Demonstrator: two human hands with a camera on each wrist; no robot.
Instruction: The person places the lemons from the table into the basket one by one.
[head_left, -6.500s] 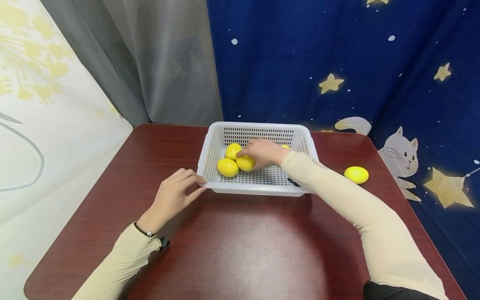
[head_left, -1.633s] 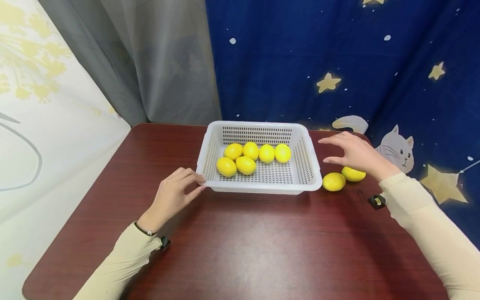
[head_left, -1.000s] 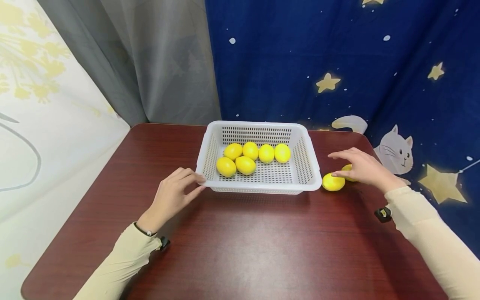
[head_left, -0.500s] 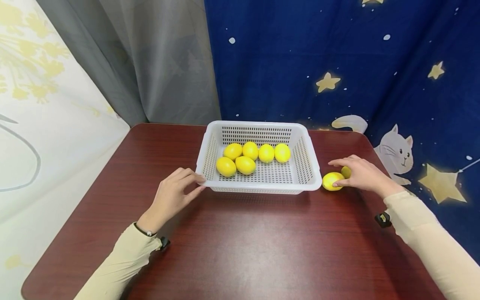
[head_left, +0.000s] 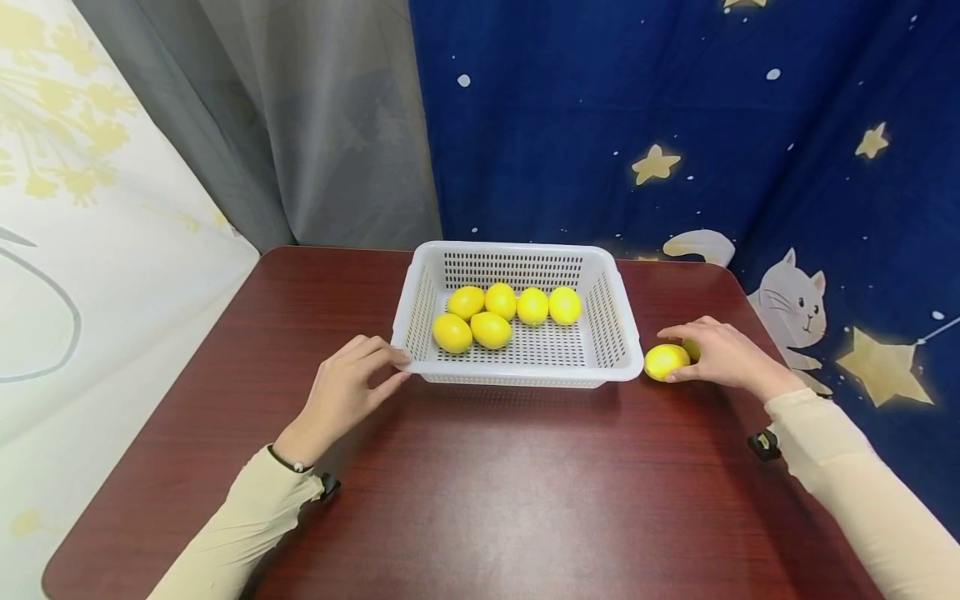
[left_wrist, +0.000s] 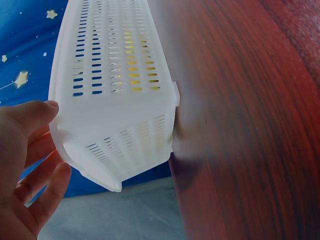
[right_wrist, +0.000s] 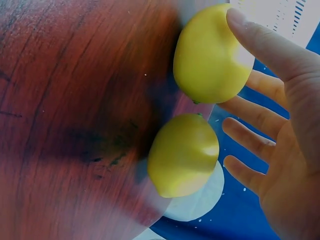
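Note:
A white slotted plastic basket (head_left: pixel 517 372) stands at the back of the table with several yellow lemons (head_left: pixel 491 331) inside. My left hand (head_left: pixel 352 379) holds its front left corner; in the left wrist view the thumb (left_wrist: pixel 37 114) touches the rim and some fingers pass behind it. Just right of the basket, my right hand (head_left: pixel 722 354) has its thumb and index finger around a lemon (head_left: pixel 664 363) resting on the table. A second lemon (right_wrist: pixel 184 156) lies close to it under the palm, mostly hidden in the head view and apart from the fingers.
The dark red wooden table (head_left: pixel 480 483) ends at a blue starry curtain (head_left: pixel 562 125) and a grey curtain (head_left: pixel 345 150) behind. A pale patterned cloth (head_left: pixel 112 292) hangs along the left edge.
Over the last second my right hand has lowered onto the nearer lemon. Earlier it was inside the basket, where more lemons now show. My left hand has stayed at the corner.

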